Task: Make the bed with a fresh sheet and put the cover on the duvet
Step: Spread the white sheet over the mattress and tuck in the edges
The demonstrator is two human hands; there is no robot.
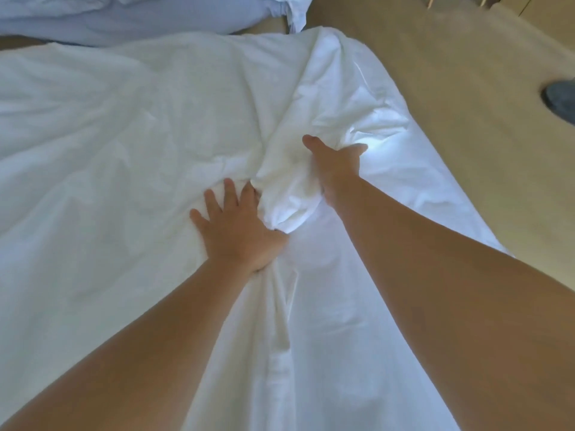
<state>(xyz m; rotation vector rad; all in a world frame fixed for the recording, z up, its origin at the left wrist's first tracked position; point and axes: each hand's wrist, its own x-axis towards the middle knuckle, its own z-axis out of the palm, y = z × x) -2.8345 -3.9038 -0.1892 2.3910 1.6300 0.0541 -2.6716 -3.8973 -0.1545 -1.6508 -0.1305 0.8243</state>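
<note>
The white cover (124, 135) is lying spread across the bed, reaching its right edge beside the beige floor (466, 88). Judging by the padded bulk, the duvet is already sitting inside it, so the covering step is looking largely done; evening out and smoothing are remaining. The left hand (236, 234) is pressing flat on the fabric, fingers (230, 194) spread. The right hand (337, 164) is gripping a thick, soft ridge bunched between both hands, its fingers curling into the fold and mostly hidden. The cloth is appearing matte, thin and finely creased. Pale blue bedding (124, 23) is lying at the far end.
</note>
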